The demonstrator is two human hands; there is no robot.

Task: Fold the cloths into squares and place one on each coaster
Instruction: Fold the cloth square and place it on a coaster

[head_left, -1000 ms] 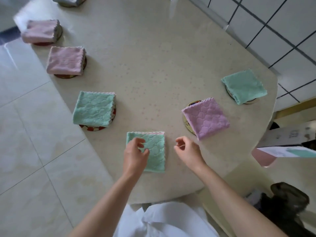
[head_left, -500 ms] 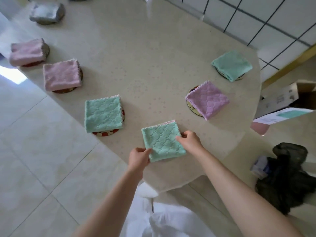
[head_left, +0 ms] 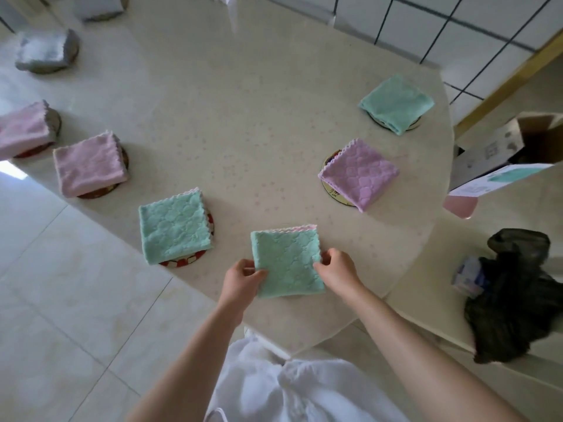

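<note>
Both sides of a folded green cloth (head_left: 286, 263) are gripped: its left edge is pinched by the left hand (head_left: 242, 277), thumb laid on top, and its right edge by the right hand (head_left: 335, 269), whose fingers are curled at the border. Any fingers beneath the cloth are hidden. The cloth is seen at the near edge of the counter (head_left: 243, 117), with a pink scalloped hem showing along its far side; whether a coaster lies under it cannot be told.

Just to its left a second green cloth (head_left: 173, 228) is set on a red-patterned coaster (head_left: 185, 261), of which only a near crescent is exposed. Farther left a pink cloth (head_left: 90, 167) covers a dark coaster (head_left: 100, 193) almost wholly, and a cropped pink cloth (head_left: 23, 129) is cut off by the left border of the view. A grey cloth (head_left: 45, 51) is made out beyond (blurred, with only a dark rim under it), and one more grey shape at the top border is too cropped to be named.

To the right a purple cloth (head_left: 359, 173) is laid askew on a gold-rimmed coaster (head_left: 333, 193), and a third green cloth (head_left: 396, 103) is laid on a pale coaster (head_left: 412, 124) near the counter's far right edge. Past that edge a cardboard box (head_left: 493, 147), partly cut off, and a black bag (head_left: 515, 300) are seen; what the bag holds is hard to make out.
</note>
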